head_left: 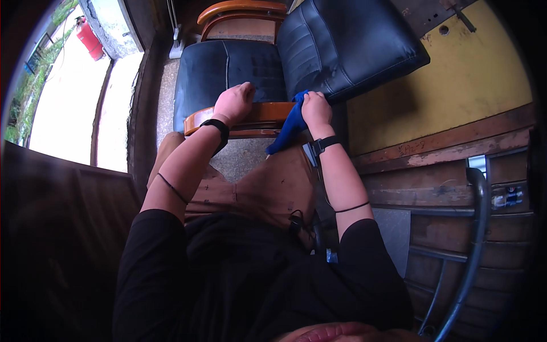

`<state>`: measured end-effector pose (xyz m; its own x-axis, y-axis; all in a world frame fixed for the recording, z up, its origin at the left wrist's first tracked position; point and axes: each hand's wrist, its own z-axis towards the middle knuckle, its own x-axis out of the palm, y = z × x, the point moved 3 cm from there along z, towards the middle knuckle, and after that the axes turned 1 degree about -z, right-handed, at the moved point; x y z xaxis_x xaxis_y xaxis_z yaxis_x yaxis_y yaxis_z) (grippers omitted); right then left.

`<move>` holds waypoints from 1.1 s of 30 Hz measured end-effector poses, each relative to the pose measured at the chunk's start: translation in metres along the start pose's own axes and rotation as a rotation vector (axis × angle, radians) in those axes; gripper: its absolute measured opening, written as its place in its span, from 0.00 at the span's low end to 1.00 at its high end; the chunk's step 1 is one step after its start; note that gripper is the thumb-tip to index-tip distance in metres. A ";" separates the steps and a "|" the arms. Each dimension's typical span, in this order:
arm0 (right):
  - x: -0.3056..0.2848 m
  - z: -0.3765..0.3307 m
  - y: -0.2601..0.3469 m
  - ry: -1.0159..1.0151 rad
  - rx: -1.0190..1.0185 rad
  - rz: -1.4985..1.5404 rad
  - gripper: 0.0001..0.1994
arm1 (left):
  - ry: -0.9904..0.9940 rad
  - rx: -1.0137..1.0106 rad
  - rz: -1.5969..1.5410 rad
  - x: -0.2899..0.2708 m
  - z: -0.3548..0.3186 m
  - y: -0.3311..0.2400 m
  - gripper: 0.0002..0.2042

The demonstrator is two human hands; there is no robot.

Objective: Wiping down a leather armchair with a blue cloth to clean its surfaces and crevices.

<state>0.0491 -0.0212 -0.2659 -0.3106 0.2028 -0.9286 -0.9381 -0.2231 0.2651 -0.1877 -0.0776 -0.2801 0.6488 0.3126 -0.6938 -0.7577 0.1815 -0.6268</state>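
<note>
Before me stands an armchair with a black padded seat (pixel 199 65), a black backrest (pixel 353 43) and an orange-brown wooden armrest (pixel 268 112) on the near side. My right hand (pixel 318 111) grips a blue cloth (pixel 292 130) where the armrest meets the backrest; the cloth hangs down over the armrest's near side. My left hand (pixel 233 102) is closed at the armrest, toward its front end. Its fingertips are curled out of sight, so whether anything is in them cannot be seen. The far armrest (pixel 242 7) shows beyond the seat.
On the left is a bright open doorway (pixel 117 108), with a red gas cylinder (pixel 89 39) outside. A broom (pixel 175 45) leans beyond the chair. To the right run a yellow board (pixel 444 85) and wooden planks. A metal tube frame (pixel 478 216) stands at my right side.
</note>
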 end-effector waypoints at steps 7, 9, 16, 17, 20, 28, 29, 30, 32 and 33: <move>0.021 -0.027 0.083 -0.036 -0.161 0.188 0.11 | 0.040 -0.026 0.015 -0.002 0.001 -0.003 0.11; 0.029 -0.030 0.103 0.007 -0.200 0.269 0.11 | 0.007 0.027 -0.009 -0.004 -0.001 -0.001 0.11; -0.026 -0.021 0.051 -0.068 -0.048 1.002 0.14 | 0.085 -0.044 -0.101 -0.014 -0.002 -0.008 0.17; -0.026 -0.016 0.038 -0.087 -0.025 1.101 0.14 | 0.172 -0.039 -0.080 -0.013 0.000 -0.010 0.19; 0.002 0.002 -0.026 -0.341 -0.154 0.324 0.15 | 0.230 0.042 -0.098 -0.005 0.005 -0.022 0.23; -0.030 0.006 0.008 -0.059 0.177 0.949 0.13 | 0.201 -0.004 -0.065 -0.011 0.000 -0.009 0.20; -0.038 0.012 0.013 -0.115 0.139 1.266 0.13 | 0.178 -0.015 -0.055 -0.010 0.000 -0.007 0.19; -0.051 0.017 0.016 -0.110 0.158 1.267 0.12 | 0.155 -0.026 -0.045 -0.010 -0.001 -0.006 0.19; -0.044 0.028 -0.003 -0.074 0.140 0.882 0.12 | 0.166 -0.020 -0.039 -0.007 -0.002 -0.007 0.20; -0.041 0.033 -0.004 -0.032 0.115 0.506 0.13 | 0.173 -0.022 -0.023 -0.008 -0.001 -0.007 0.20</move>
<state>0.0605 0.0025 -0.2204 -0.7327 0.1264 -0.6687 -0.6794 -0.1947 0.7075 -0.1876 -0.0823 -0.2698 0.6699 0.1427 -0.7286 -0.7419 0.1661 -0.6496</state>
